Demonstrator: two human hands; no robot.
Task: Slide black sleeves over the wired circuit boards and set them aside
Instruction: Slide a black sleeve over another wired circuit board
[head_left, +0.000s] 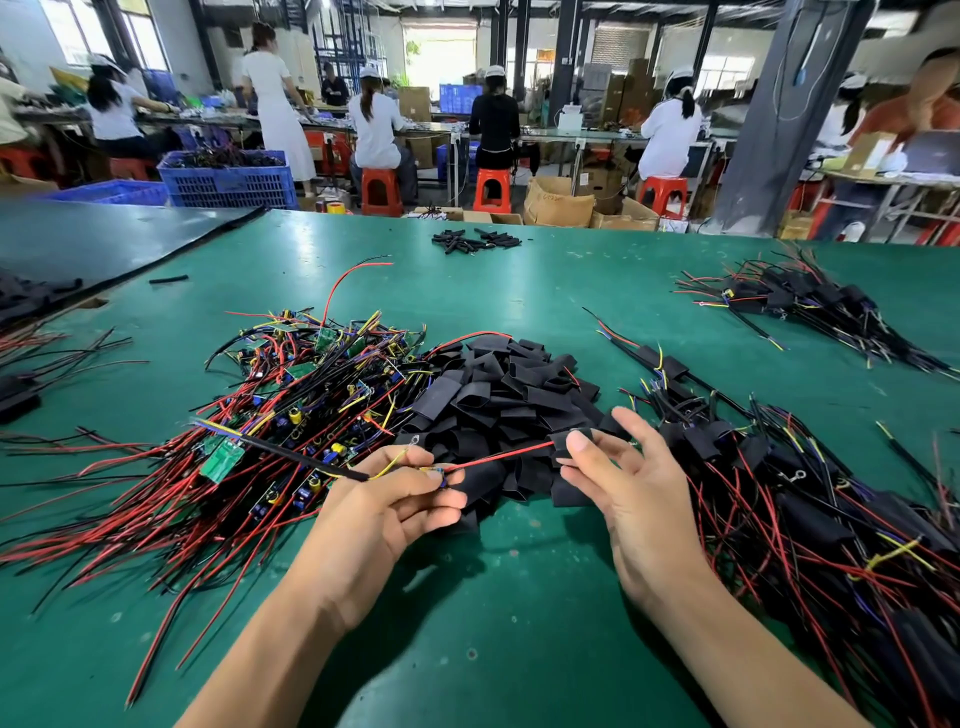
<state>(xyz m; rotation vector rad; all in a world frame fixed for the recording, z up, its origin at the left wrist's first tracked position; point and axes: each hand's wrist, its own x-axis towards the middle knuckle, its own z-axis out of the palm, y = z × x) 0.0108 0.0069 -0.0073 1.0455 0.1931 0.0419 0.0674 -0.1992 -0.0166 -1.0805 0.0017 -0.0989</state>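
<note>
Nearest the camera, the left hand curls its fingers round a wired circuit board, which is mostly hidden in the grip. Its red wire runs across to the right hand, whose thumb and fingers pinch a black sleeve with the wire's end at the sleeve's mouth. Both hands hover above the green table. Just behind them lies the sleeve heap. Touching its left edge is the tangle of bare boards with red and black leads. At the right is the sleeved pile – close beside the right hand. Farther off lie a second sleeved bundle and a small cluster of black tubes. Beyond the table are blue crates, orange stools and workers at benches.
</note>
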